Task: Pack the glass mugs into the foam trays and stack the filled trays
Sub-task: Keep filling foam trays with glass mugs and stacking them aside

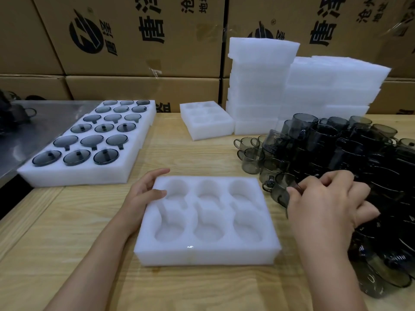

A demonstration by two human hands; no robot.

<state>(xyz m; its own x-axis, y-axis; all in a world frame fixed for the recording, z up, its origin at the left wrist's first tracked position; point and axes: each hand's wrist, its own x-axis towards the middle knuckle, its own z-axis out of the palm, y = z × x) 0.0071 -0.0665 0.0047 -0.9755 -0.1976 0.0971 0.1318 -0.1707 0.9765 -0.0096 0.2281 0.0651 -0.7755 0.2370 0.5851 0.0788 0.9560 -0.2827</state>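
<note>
Our right grip (325,205) is curled around a smoky glass mug (277,191), thumb and forefinger pinching its rim while it sits at the near edge of the mug pile (359,158), its handle turned toward the foam tray (202,252). That mug is just beside the tray's far right corner and not yet in a hollow. Our left grip (143,191) rests on the tray's left edge, fingers fairly straight along the far corner and the thumb flat on top. We see six hollows in the tray, none filled, and it lies flat on the wooden counter (67,243) in front of us. Farther left lies a long foam tray (74,178) filled with round glass lids. Behind, a small foam tray (206,129) lies beside tall foam stacks (258,86), with printed cardboard boxes (134,52) along the back.
</note>
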